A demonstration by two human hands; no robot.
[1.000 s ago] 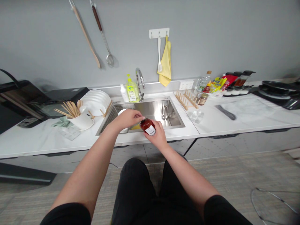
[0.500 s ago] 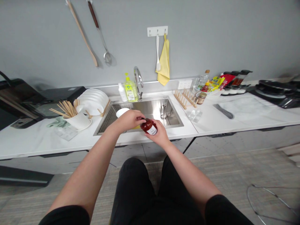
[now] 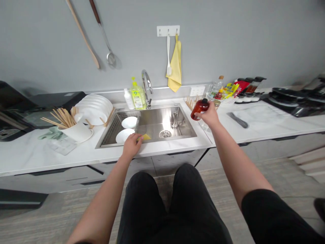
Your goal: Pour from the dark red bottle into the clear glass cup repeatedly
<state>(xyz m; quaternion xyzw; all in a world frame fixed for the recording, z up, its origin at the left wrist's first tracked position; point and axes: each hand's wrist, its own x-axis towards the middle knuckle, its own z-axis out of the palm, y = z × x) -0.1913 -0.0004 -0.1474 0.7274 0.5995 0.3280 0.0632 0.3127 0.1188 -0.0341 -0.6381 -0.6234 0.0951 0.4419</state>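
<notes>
My right hand [image 3: 210, 116] grips an amber-brown bottle [image 3: 199, 108] with a black cap, held tilted above the counter just right of the steel sink [image 3: 186, 134]. My left hand [image 3: 131, 145] reaches into the sink's front edge, fingers curled down onto a yellow sponge [image 3: 145, 137]. Two white bowls [image 3: 129, 122] lie in the sink's left part on a wire rack.
A faucet [image 3: 146, 85] and green soap bottle [image 3: 136, 95] stand behind the sink. Stacked white plates [image 3: 94, 106] and a cup of chopsticks [image 3: 76, 130] are on the left. A wooden rack, condiment basket [image 3: 228, 98] and a dark knife [image 3: 237, 119] lie right.
My right hand carried the brown bottle from in front of the sink up and to the right. My left hand left the bottle's cap and dropped to the yellow sponge in the sink.
</notes>
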